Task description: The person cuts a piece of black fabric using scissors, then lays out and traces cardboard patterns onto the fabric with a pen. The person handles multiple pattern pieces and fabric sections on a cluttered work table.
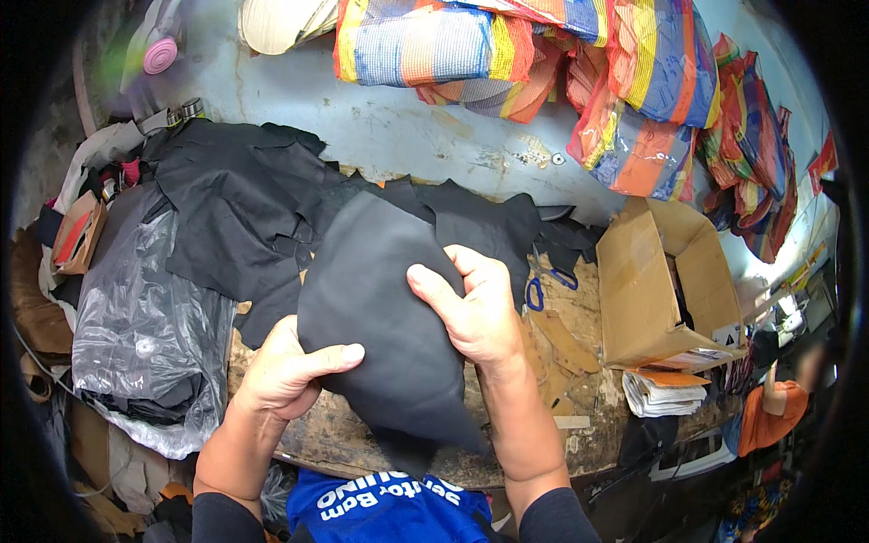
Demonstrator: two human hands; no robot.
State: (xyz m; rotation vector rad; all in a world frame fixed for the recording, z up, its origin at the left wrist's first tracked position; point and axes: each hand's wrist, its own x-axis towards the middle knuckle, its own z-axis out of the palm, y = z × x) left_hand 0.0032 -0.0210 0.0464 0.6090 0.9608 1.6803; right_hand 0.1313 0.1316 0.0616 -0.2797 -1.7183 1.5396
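Note:
A piece of black leather (389, 299) is held up between both hands above the worktable (317, 443). On its left edge my left hand (288, 369) grips it, thumb pressed on the top face and fingers behind. My right hand (472, 308) pinches the right edge the same way, its thumb pointing up and left. The leather's lower end hangs in a point toward me. Behind it lies a heap of black leather pieces (235, 199), spread over the back of the table. Scissors with blue handles (536, 294) rest to the right of my right hand.
A clear plastic bag (127, 317) of black material stands left. An open cardboard box (634, 290) sits at right, beside folded papers (663, 395). Brown templates (566, 344) lie near the scissors. Striped mesh bags (652, 145) hang on the wall. Another person in orange (774, 416) is far right.

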